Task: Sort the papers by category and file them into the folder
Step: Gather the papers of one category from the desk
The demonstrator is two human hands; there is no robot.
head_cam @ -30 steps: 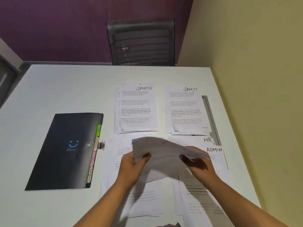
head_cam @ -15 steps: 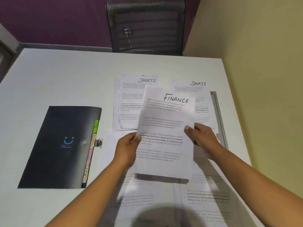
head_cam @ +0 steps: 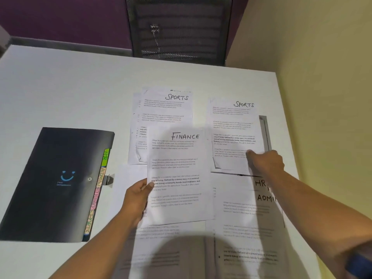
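My left hand [head_cam: 136, 200] pinches the left edge of a sheet headed FINANCE [head_cam: 179, 174], held above the table. My right hand [head_cam: 265, 163] grips the lower right corner of the right SPORTS stack [head_cam: 233, 133], whose near edge is lifted. A second SPORTS stack [head_cam: 165, 115] lies to its left, partly under the FINANCE sheet. Sheets headed HR [head_cam: 259, 183] and ADMIN [head_cam: 249, 210] lie nearer me. The black folder [head_cam: 54, 184] lies closed at the left, its coloured tabs [head_cam: 98, 190] along its right edge.
The white table [head_cam: 70, 93] ends at a yellow wall [head_cam: 322, 77] on the right. A black mesh chair [head_cam: 179, 29] stands behind the far edge. A grey strip [head_cam: 265, 131] lies beside the right stack. More printed sheets [head_cam: 157, 248] lie near me.
My right hand let go of the FINANCE sheet and reached right to the right SPORTS stack. My left hand alone holds the FINANCE sheet, now lower and nearer me.
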